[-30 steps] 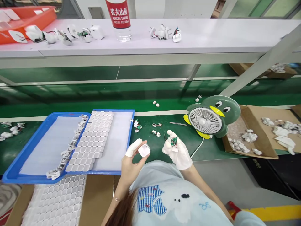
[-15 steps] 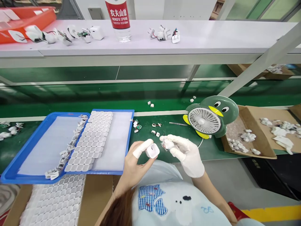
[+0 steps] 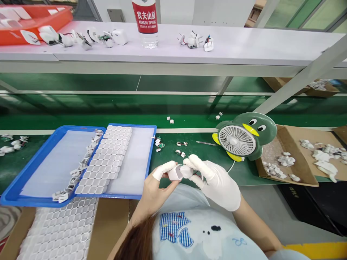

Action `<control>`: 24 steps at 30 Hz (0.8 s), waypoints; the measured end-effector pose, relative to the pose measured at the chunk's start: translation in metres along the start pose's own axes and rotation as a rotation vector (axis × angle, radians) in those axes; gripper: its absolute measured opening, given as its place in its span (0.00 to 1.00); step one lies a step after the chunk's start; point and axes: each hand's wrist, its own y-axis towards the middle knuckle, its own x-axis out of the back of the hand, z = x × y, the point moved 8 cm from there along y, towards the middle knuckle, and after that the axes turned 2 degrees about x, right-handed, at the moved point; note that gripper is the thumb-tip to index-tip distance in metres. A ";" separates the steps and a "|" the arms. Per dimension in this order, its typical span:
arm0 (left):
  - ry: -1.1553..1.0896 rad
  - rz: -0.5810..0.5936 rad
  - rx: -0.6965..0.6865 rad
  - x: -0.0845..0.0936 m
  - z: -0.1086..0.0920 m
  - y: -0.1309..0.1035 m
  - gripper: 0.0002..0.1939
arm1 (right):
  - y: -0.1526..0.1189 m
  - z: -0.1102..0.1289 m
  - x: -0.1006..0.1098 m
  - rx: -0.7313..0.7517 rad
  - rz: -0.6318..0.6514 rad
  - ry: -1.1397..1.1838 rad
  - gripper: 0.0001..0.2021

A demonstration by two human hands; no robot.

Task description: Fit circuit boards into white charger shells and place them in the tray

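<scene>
My left hand point(image 3: 154, 187), with a white cover on the thumb or a finger, is closed around a white charger housing point(image 3: 174, 173). My right hand point(image 3: 221, 185), in a white glove, pinches a small white charger insert point(image 3: 186, 171). The insert is up against the housing's right end; whether it sits inside cannot be told. Gloved fingers partly hide the insert. Just beyond my hands, small circuit parts point(image 3: 180, 153) lie on the green bench point(image 3: 173, 135).
Left, a blue tray point(image 3: 35, 164) carries a row of parts and, beside it, another blue tray point(image 3: 152, 144) bears rows of white housings point(image 3: 105, 159). Right stand a penguin fan point(image 3: 237, 141) and a cardboard box point(image 3: 287, 177). A water bottle point(image 3: 146, 21) is on the shelf point(image 3: 244, 47).
The right hand has brought the insert leftward against the housing. The left hand has turned the housing, so its slotted end no longer faces the camera. The view has shifted slightly.
</scene>
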 end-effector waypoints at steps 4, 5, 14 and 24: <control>0.046 -0.016 -0.043 0.002 0.000 -0.002 0.23 | -0.001 0.000 -0.011 0.024 0.100 -0.028 0.36; 0.053 -0.019 -0.058 0.002 0.000 -0.003 0.23 | 0.000 0.000 -0.013 0.026 0.129 -0.024 0.36; 0.119 -0.031 -0.136 -0.001 -0.002 -0.003 0.21 | 0.016 0.011 -0.018 0.066 0.276 0.038 0.35; -0.002 0.103 -0.154 -0.013 -0.002 -0.007 0.20 | 0.025 -0.001 0.006 0.113 0.247 0.061 0.37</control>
